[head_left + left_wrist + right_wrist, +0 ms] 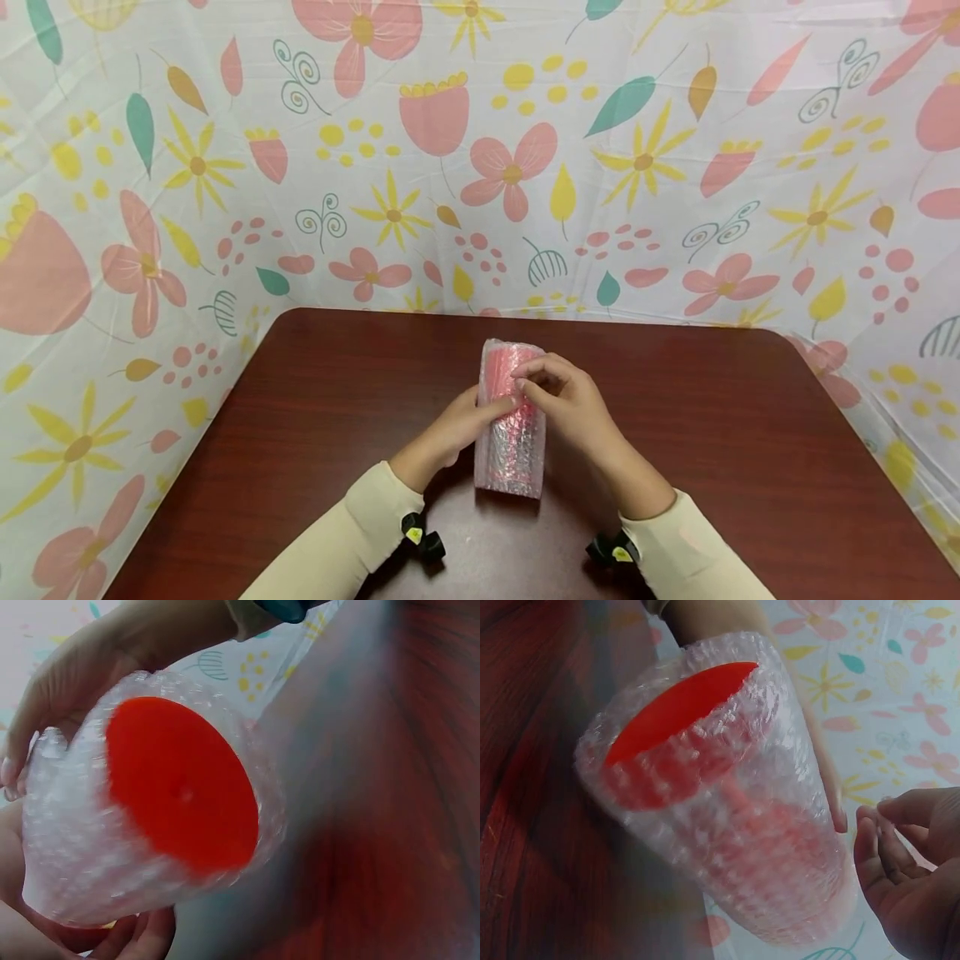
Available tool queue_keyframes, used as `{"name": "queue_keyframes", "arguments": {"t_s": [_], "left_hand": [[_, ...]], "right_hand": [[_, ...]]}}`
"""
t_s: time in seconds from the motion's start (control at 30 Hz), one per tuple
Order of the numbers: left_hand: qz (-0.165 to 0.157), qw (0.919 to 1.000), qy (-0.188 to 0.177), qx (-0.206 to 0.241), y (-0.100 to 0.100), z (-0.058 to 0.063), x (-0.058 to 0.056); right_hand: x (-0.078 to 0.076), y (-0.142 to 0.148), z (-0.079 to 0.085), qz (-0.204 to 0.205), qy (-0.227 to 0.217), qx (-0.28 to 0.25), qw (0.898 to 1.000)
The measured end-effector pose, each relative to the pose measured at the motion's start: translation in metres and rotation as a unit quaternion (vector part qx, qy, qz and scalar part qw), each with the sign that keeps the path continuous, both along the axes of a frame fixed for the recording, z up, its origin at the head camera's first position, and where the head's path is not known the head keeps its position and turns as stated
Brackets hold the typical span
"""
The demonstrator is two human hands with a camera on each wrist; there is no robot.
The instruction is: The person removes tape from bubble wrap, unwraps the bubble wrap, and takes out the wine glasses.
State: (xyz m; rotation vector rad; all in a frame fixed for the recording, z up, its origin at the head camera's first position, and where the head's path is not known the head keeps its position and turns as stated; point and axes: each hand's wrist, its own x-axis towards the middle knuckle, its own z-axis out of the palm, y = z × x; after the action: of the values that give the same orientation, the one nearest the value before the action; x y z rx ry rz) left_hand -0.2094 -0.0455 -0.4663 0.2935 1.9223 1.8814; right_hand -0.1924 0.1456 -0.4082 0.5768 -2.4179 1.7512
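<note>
A red object in clear bubble wrap is held up over the table. Its flat, round red end shows inside the wrap in the left wrist view. In the right wrist view, a narrower red part shows blurrily through the bubbles; its exact kind is unclear. My left hand grips the wrapped object from the left side, thumb across the front. Close to the upper front of the wrap, my right hand has its fingers bent and thumb near the index fingertip. Whether a bit of wrap lies between those fingertips is too small to tell.
The dark reddish-brown table extends around both arms. A cloth with flowers and leaves hangs behind it and along its sides. Small black devices are strapped at both wrists, below the cream sleeves.
</note>
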Motion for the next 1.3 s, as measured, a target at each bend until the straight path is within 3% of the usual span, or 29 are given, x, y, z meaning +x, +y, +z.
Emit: {"name": "queue_keyframes", "arguments": {"t_s": [0.27, 0.67, 1.0, 1.3], "left_hand": [[0.060, 0.9972, 0.016, -0.040, -0.006, -0.010, 0.007], [0.047, 0.9915, 0.073, -0.097, -0.014, -0.020, 0.009], [0.048, 0.9917, 0.064, -0.100, -0.027, -0.025, 0.013], [0.038, 0.9980, 0.035, -0.038, -0.038, -0.029, 0.014]], "right_hand": [[-0.007, -0.009, -0.010, 0.028, 0.020, 0.059, 0.998], [-0.012, -0.021, -0.022, 0.043, 0.044, 0.087, 0.994], [-0.015, -0.024, -0.024, 0.055, 0.065, 0.106, 0.991], [-0.014, -0.025, -0.016, 0.105, 0.063, 0.168, 0.978]]}}
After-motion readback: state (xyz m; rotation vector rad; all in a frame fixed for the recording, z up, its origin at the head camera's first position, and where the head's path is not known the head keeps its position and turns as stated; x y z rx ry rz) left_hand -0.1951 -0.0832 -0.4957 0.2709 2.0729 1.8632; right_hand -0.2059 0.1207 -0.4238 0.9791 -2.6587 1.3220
